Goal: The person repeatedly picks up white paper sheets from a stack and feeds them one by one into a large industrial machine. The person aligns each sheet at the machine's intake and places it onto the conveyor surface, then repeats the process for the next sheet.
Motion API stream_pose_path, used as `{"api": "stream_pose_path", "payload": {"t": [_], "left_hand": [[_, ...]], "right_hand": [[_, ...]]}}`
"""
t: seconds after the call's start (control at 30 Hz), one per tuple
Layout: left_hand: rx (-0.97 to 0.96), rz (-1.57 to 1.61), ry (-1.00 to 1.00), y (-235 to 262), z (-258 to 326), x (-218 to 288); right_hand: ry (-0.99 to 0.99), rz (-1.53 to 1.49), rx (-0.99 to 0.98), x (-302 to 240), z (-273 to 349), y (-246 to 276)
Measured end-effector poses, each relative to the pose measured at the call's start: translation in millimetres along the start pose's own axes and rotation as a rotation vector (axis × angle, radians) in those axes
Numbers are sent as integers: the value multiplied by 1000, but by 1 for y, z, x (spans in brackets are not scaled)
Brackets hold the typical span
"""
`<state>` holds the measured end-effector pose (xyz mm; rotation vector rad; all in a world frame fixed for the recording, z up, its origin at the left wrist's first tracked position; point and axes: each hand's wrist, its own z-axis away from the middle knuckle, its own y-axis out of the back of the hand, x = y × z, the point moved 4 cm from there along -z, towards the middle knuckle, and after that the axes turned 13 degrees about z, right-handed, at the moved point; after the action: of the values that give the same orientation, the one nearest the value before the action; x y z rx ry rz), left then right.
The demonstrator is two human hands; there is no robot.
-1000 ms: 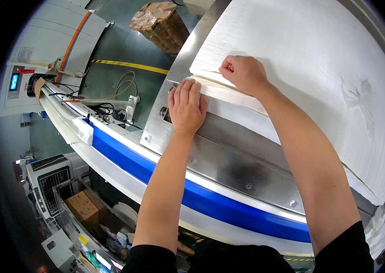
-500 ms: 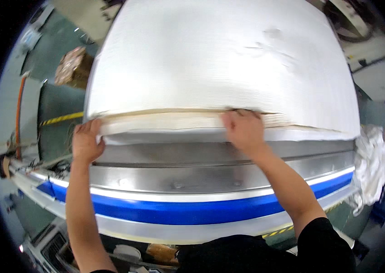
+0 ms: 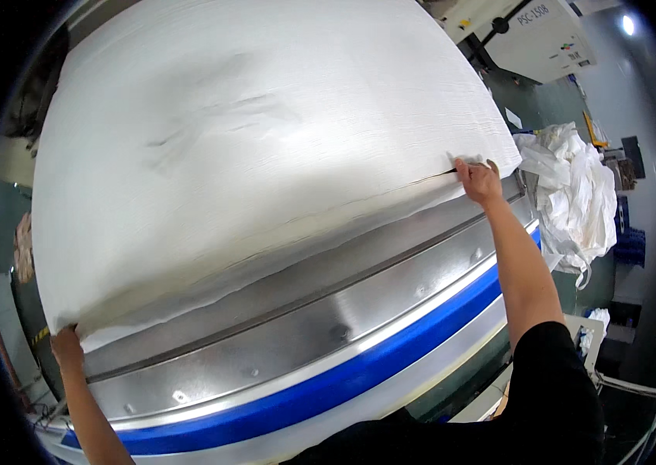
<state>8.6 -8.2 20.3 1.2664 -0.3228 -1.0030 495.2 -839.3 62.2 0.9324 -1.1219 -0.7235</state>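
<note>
White fabric (image 3: 281,147) on metal table (image 3: 281,349)

Sheet stack (image 3: 266,147) is lying on metal table (image 3: 305,324); left hand (image 3: 69,351) is resting at the stack's near-left corner, right hand (image 3: 480,183) near its near-right corner. Sheeting heap (image 3: 572,194) is lying right of the table, cabinet (image 3: 533,46) standing behind the heap.

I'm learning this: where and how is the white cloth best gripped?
The white cloth is probably best pinched near both ends of its near edge, from the person's side: it lies spread wide, that long edge exposed along the metal table. The left hand and right hand are there.
</note>
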Motion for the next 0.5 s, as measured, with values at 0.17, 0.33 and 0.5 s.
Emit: {"api": "stream_pose_path", "payload": {"t": [0.17,0.33,0.5], "left_hand": [[32,2,20,-15,-4,-13],[115,-55,-16,-25,2,-32],[148,575,114,-21,5,-44]], "right_hand": [[100,331,-116,108,-39,-55],[224,239,-175,175,-59,-89],[27,284,-150,178,-58,-95]]}}
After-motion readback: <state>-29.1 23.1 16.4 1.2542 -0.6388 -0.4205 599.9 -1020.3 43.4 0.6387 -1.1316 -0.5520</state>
